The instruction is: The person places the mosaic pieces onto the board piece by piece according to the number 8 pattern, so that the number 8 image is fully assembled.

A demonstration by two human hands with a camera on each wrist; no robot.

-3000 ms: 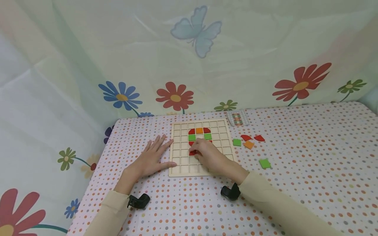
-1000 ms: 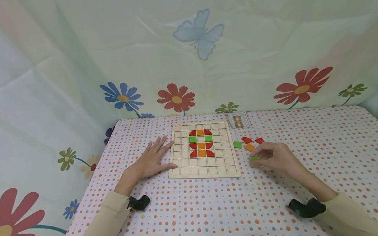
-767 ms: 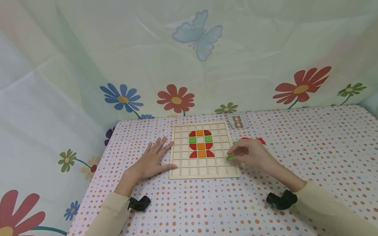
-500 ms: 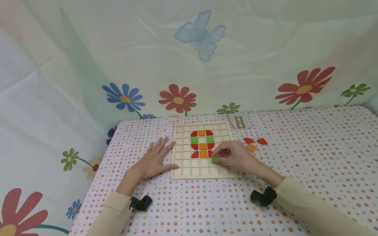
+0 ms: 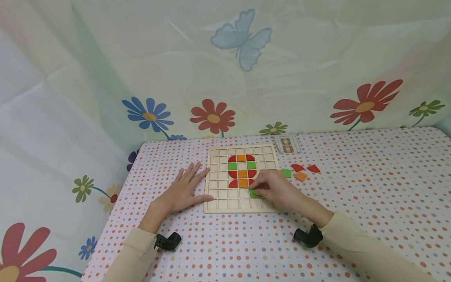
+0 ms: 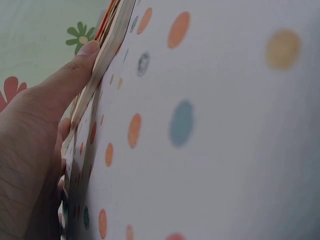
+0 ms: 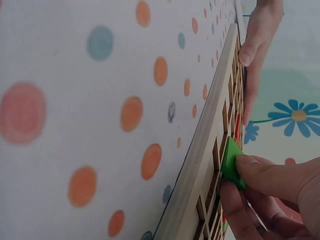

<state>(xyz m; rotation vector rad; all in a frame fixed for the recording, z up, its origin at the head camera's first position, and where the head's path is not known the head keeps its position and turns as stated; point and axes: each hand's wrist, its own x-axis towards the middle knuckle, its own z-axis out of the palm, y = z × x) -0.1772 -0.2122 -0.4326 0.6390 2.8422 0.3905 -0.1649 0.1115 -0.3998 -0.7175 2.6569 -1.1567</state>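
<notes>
My right hand [image 5: 278,190] pinches a green square tile [image 7: 231,162] between thumb and fingers, low over the wooden grid board [image 5: 218,205]. In the head view the tile overlaps a cell below the red piece at the right of the bottom row. Red rounded pieces, orange squares [image 5: 243,183] and two green squares [image 5: 232,166] sit in the board's middle columns. My left hand [image 5: 181,192] lies with fingers spread at the board's left edge; its thumb [image 6: 75,75] rests on the rim.
Right of the board lie a green square [image 5: 287,173], an orange square [image 5: 300,176] and two red quarter-round pieces [image 5: 313,169]. A small pattern card [image 5: 287,144] lies behind them. A dotted cloth [image 5: 229,246] covers the table, with a flowered curtain behind.
My right hand left the red piece in the lower row, picked up the green square from the right of the table and brought it left over the board. The left hand stayed put.
</notes>
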